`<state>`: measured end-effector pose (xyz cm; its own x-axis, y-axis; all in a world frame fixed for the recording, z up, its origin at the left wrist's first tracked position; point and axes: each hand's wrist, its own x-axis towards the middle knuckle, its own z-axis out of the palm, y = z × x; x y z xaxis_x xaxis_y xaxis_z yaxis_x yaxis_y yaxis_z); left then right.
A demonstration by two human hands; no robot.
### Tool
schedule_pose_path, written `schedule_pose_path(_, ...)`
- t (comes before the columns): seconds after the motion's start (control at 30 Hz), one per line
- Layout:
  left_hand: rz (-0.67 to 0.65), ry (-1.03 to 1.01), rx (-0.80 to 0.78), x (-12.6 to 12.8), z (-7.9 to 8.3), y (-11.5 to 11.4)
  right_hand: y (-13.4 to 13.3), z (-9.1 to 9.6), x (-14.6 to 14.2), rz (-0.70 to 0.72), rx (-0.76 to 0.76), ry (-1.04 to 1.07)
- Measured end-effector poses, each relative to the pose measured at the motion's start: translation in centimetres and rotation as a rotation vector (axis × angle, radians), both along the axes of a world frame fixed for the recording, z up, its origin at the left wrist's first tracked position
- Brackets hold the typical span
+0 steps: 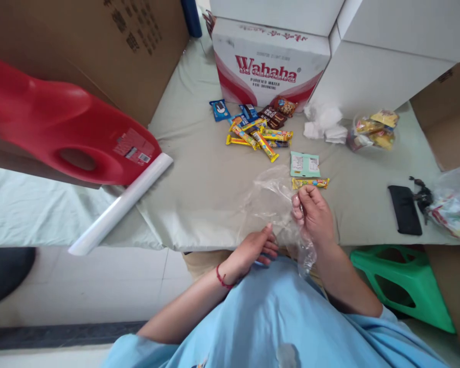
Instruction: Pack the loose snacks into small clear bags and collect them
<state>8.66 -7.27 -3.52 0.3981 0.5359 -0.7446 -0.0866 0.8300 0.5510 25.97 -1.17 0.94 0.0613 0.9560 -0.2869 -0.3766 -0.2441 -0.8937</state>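
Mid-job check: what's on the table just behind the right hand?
A yellow-wrapped bar lies just beyond the right hand, with a pale green packet farther back. Anything the hand itself covers cannot be seen.

Head camera looks forward and down (from nearby) at the table (199, 199).

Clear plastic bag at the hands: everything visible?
The clear plastic bag looks thin and transparent, with glossy creases and no visible print. It is crumpled; the right hand pinches it, with some film hanging below. The rest spreads leftward near the front edge of the table, by the left hand, whose contact is unclear.
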Motion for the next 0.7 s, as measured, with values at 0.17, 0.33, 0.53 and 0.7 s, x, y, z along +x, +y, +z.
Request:
schedule_pose_path(0.17,0.180,-0.099,-0.035,2.0,0.7,1.8,0.2,0.1,0.7,0.014,-0.068,0.317)
schedule_pose_path(0.33,0.251,-0.162,-0.081,2.8,1.1,3.5,0.4,-0.3,2.6,0.113,-0.083,0.558)
schedule_pose_path(0.53,0.335,-0.098,0.043,4.7,0.5,4.4,0.1,2.0,2.5,0.072,-0.167,0.897)
schedule_pose_path(0.7,0.100,-0.414,0.056,5.6,0.6,7.2,-1.1,4.1,0.4,0.235,-0.249,1.050)
